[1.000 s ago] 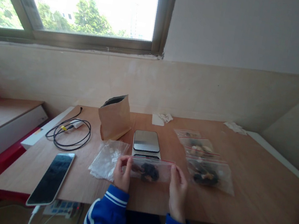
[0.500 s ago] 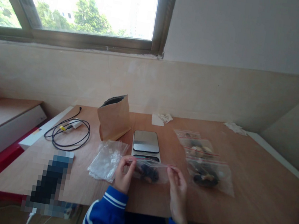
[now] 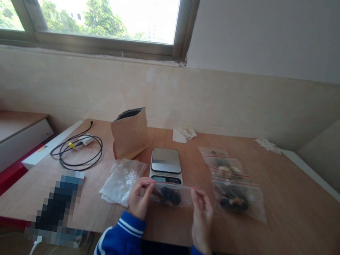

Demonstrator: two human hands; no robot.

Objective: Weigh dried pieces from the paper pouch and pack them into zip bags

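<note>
The grip of the left hand [image 3: 140, 198] is closed in a pinch, thumb against finger, on one end of the red top edge of a clear bag [image 3: 186, 199]; the grip of the right hand [image 3: 202, 215] pinches the other end similarly. The bag is stretched between them with dark pieces [image 3: 170, 196] inside, just on the near side of the scale [image 3: 167, 162]. Whether the seal is fully closed, I cannot tell.

I judge that if a gap remains, because of uneven pressing, some pieces could come out when the bag is tilted. If one pinch slips on the smooth plastic, that side could drop. The bag might also knock the scale, being so near to it.

Both hands point forward, thumbs toward the middle, the wrists low over the near part of the surface [image 3: 274, 243]. The pile of flat clear bags [image 3: 119, 183] is just beside the left hand, so its knuckles could push them; the filled bags [image 3: 257, 201] lie beyond the right hand
</note>
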